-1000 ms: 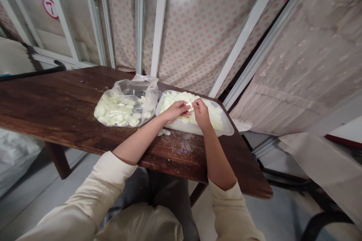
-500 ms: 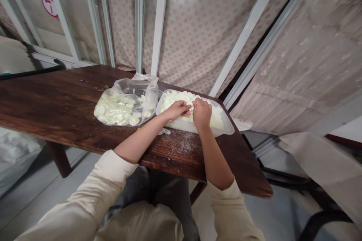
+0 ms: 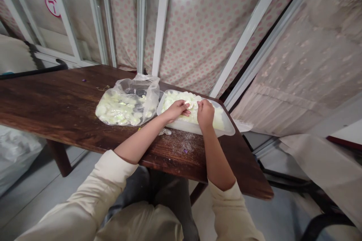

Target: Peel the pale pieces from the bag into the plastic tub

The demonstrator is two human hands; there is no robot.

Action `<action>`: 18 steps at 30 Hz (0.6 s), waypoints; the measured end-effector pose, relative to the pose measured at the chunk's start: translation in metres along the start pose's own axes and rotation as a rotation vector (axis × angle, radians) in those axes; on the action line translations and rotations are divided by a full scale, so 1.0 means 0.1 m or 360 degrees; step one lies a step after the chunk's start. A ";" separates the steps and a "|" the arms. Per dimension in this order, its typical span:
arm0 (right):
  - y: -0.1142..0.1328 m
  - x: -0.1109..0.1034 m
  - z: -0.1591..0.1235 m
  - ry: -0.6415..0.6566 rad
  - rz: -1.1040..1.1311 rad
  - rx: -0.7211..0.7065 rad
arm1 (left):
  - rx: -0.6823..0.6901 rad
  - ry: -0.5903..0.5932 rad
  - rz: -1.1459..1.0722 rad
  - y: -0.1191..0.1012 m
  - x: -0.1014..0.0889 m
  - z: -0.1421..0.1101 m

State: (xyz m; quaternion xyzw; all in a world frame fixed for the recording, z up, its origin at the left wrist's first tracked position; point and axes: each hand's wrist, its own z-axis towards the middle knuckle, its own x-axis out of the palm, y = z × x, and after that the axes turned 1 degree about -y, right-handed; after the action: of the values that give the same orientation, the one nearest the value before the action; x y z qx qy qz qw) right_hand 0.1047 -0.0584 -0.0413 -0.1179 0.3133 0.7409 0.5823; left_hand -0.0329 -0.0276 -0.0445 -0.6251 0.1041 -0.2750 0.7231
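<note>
Dark wooden tabletop point(image 3: 56, 98) carries everything. Leftmost: clear plastic bag point(image 3: 149, 96), lying slumped and open, pale pieces point(image 3: 115, 113) heaped inside. Next: small white scraps point(image 3: 165, 132) on the wood, just beside the near edge of a translucent tray point(image 3: 195, 127). The tray stands just right of the bag and is filled with more of the same pieces. Left hand point(image 3: 177, 110) rests on the pile, half-curled, fingertips at a small piece; grip cannot be told. Right hand point(image 3: 205, 115) sits just beside it, fingers bunched down on the pile; hold cannot be told.
</note>
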 end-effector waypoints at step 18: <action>-0.01 0.00 -0.01 0.0206 0.0939 0.0040 | 0.0201 0.0090 -0.0135 0.00 -0.01 -0.01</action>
State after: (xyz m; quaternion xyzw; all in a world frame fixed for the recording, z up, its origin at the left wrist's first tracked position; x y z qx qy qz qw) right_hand 0.1056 -0.0588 -0.0422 -0.0616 0.3795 0.8651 0.3222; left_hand -0.0338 -0.0282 -0.0451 -0.5741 0.0804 -0.3288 0.7456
